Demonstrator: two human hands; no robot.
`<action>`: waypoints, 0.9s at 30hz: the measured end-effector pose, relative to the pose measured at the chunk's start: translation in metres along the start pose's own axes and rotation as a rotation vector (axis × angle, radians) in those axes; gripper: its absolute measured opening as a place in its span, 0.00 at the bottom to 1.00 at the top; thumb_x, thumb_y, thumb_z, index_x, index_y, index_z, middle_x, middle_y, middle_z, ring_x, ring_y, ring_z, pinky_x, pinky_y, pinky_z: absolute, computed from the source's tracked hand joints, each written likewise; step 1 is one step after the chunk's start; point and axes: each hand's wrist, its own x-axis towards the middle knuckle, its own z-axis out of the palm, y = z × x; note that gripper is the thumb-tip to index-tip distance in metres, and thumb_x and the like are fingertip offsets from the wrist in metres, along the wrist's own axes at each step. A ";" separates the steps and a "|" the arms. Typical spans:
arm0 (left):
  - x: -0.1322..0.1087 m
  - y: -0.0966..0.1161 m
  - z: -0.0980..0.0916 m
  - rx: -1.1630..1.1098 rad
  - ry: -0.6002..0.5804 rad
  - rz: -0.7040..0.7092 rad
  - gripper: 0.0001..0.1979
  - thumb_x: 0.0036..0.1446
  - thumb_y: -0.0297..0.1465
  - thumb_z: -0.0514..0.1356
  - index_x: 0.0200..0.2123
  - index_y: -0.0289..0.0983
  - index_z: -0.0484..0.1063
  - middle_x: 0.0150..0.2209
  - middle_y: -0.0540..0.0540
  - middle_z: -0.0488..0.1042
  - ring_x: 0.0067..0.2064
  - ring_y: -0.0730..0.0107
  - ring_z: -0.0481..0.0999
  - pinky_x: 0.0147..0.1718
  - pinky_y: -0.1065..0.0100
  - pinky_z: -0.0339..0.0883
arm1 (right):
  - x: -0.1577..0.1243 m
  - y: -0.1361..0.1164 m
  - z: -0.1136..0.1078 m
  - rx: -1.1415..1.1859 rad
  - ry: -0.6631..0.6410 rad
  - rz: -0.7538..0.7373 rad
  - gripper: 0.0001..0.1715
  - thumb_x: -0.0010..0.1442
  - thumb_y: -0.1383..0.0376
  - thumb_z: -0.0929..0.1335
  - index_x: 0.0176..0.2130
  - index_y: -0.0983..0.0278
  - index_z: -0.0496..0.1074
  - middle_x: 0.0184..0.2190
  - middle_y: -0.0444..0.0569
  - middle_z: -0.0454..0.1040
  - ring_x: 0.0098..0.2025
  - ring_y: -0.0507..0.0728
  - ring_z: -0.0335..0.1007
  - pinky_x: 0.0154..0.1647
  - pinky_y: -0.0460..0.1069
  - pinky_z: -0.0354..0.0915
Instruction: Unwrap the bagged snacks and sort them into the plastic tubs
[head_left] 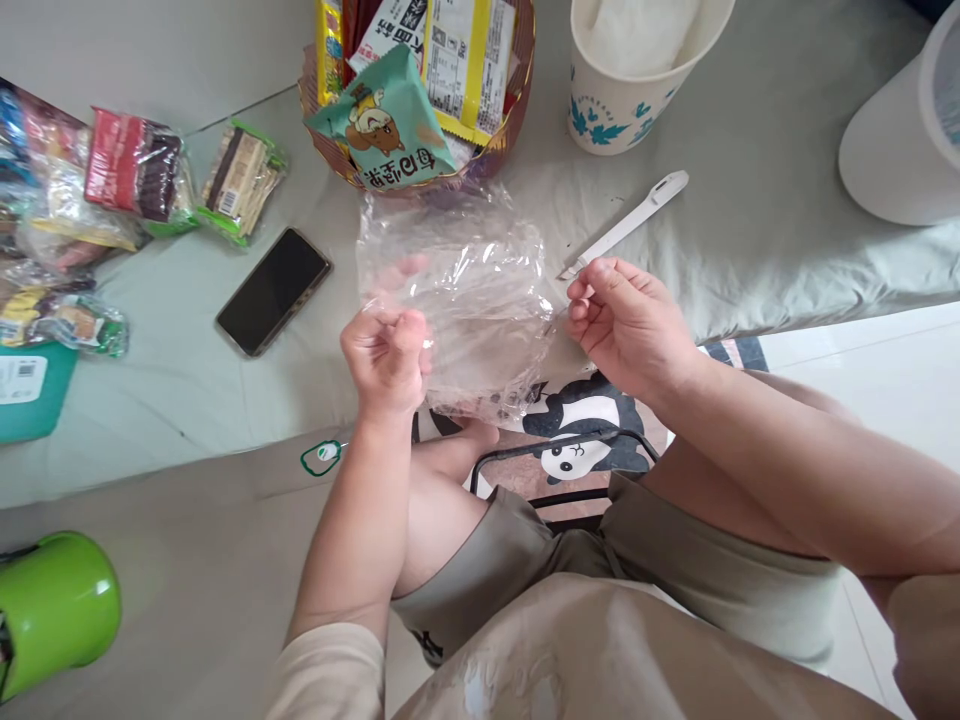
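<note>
Clear bag (461,300) held crosswise, left hand (386,355) and right hand (630,325) pinching its ends.

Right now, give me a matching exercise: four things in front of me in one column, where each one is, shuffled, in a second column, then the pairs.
Column one:
1. clear plastic bag
2. phone
3. teal snack packet
4. white slim tool

Column two:
A. sticking out of the basket
B. gripped by the left hand, pinched by the right hand
C. lying flat, left of the bag
D. lying just beyond the right hand

Pairs: 1-B, 2-C, 3-A, 4-D
</note>
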 end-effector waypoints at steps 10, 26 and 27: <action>0.001 -0.001 0.006 -0.038 0.014 0.088 0.27 0.52 0.50 0.73 0.20 0.38 0.65 0.52 0.49 0.83 0.16 0.89 0.53 0.09 0.71 0.40 | -0.003 0.003 0.004 -0.033 -0.175 0.111 0.16 0.51 0.61 0.82 0.37 0.62 0.78 0.35 0.43 0.80 0.37 0.48 0.75 0.37 0.43 0.71; 0.011 -0.008 0.003 -0.003 0.003 -0.068 0.26 0.48 0.49 0.76 0.20 0.37 0.68 0.47 0.47 0.85 0.13 0.91 0.54 0.08 0.72 0.41 | -0.003 0.002 0.003 -0.119 -0.258 0.062 0.22 0.48 0.56 0.84 0.29 0.64 0.73 0.22 0.39 0.72 0.25 0.45 0.66 0.30 0.43 0.64; 0.011 -0.009 0.003 -0.004 0.004 -0.064 0.26 0.48 0.49 0.76 0.20 0.37 0.68 0.46 0.47 0.85 0.13 0.91 0.54 0.07 0.72 0.41 | -0.003 0.002 0.003 -0.126 -0.244 0.059 0.21 0.48 0.57 0.83 0.28 0.64 0.73 0.22 0.39 0.71 0.25 0.44 0.66 0.29 0.43 0.64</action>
